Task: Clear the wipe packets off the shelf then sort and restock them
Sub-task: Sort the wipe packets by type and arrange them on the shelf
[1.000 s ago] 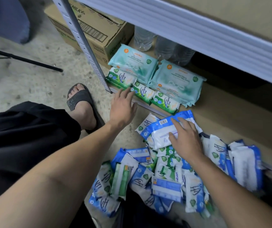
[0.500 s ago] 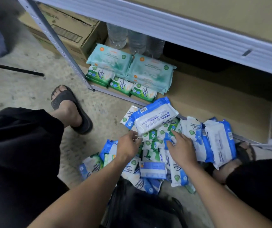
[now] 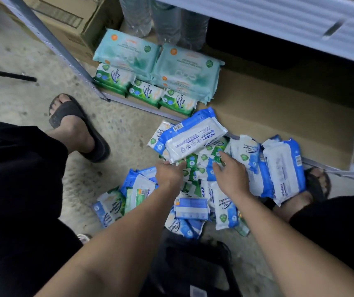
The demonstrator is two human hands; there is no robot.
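Pinches the near-left corner of a large blue-and-white packet (image 3: 195,139) with the left hand (image 3: 168,173), fingers (image 3: 167,163) curled on it. Lies atop the pile of packets (image 3: 193,207) on the floor, just beyond those fingers, long axis running left to right, right end angled away, barcode far-left. Rests the right hand (image 3: 230,175) on the pile, fingers (image 3: 222,156) loosely spread, gripping nothing. Farther beyond the fingers, holds on the shelf (image 3: 279,108) teal packs (image 3: 156,58), green packets (image 3: 146,91) in a row, clear bottles (image 3: 137,16). Hides the cardboard box's (image 3: 75,20) contents.
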